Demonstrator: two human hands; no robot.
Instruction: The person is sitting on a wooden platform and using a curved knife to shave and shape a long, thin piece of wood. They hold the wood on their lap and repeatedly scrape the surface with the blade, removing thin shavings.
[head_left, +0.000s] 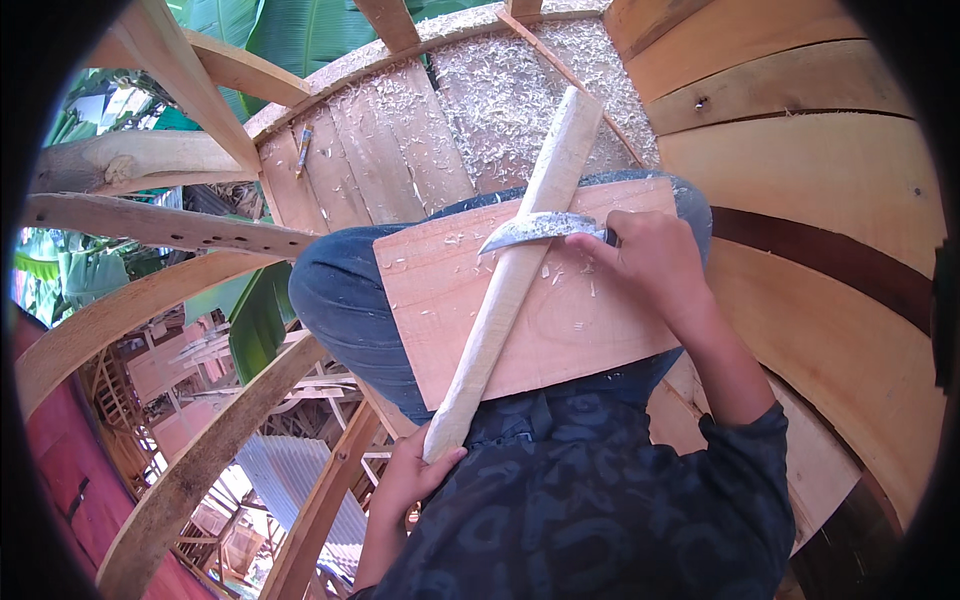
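Across my lap lies a flat wooden board (600,310) with a few shavings on it. A long pale piece of wood (500,300) rests slantwise over the board, its far end reaching past my knees. My left hand (412,468) is closed around its near end, close to my waist. In my right hand (650,255) is a curved knife (535,230) with a mottled grey blade; the fingers wrap its handle, which is mostly hidden. The blade lies across the upper part of the long wood and appears to touch it.
Shavings (520,90) cover much of the plank floor (365,150) ahead. A small thin tube-like item (303,145) lies there at left. Plank walling (790,180) rises close on my right. Open timber framing (220,230) stands at left, with banana leaves (300,40) and lower ground beyond.
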